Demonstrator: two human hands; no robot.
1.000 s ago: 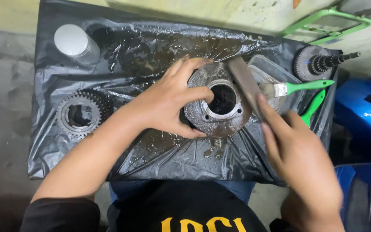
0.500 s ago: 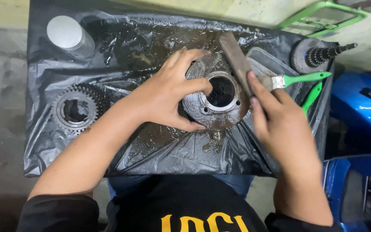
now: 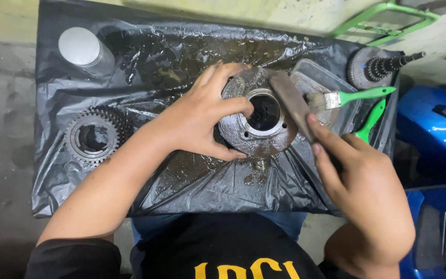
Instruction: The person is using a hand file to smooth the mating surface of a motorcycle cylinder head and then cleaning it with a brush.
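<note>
In the head view I found the left hand [image 3: 202,116] clamped on a round metal hub [image 3: 258,124], fingers curled over its far rim and thumb pressed against the near edge beside the centre bore. The hub sat on a wet black plastic sheet [image 3: 181,51], between the two hands. The right hand [image 3: 367,191] gripped a flat metal file [image 3: 291,102], fingers extended along its near end, the blade laid across the hub's right rim and angled away from me. Just beyond the right hand I noted a clear tray [image 3: 311,77] with a green-handled brush [image 3: 349,97] resting in it, and a geared shaft [image 3: 375,67] further off. Well to the left of the left hand lay a toothed gear [image 3: 93,137]; beyond it stood a grey-capped canister [image 3: 82,49].
</note>
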